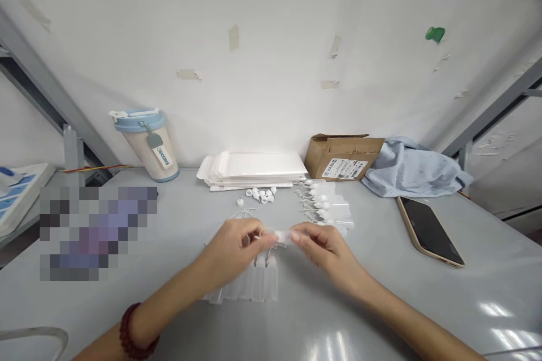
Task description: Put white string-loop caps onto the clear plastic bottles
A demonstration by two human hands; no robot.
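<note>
Between my two hands is a small translucent plastic bottle [285,236], lying sideways. My left hand [235,245] pinches its left end, where thin whitish cords hang; that end is partly hidden by the fingers. My right hand [324,245] grips the other end between thumb and fingertips. Under my left forearm and hand lies a row of similar clear bottles [254,282] with cords at their tops. Beyond my hands, several loose white caps [263,196] are scattered. To the right, a column of bottles with white tops and cords [334,205] lies on the table.
Behind the caps sits a stack of white envelopes [262,163], beside an opened cardboard box [345,158] and a pale blue cloth [412,169]. A phone [429,231] lies at right on the grey table [359,321]. A tumbler [148,146] stands at back left, near a pixelated patch.
</note>
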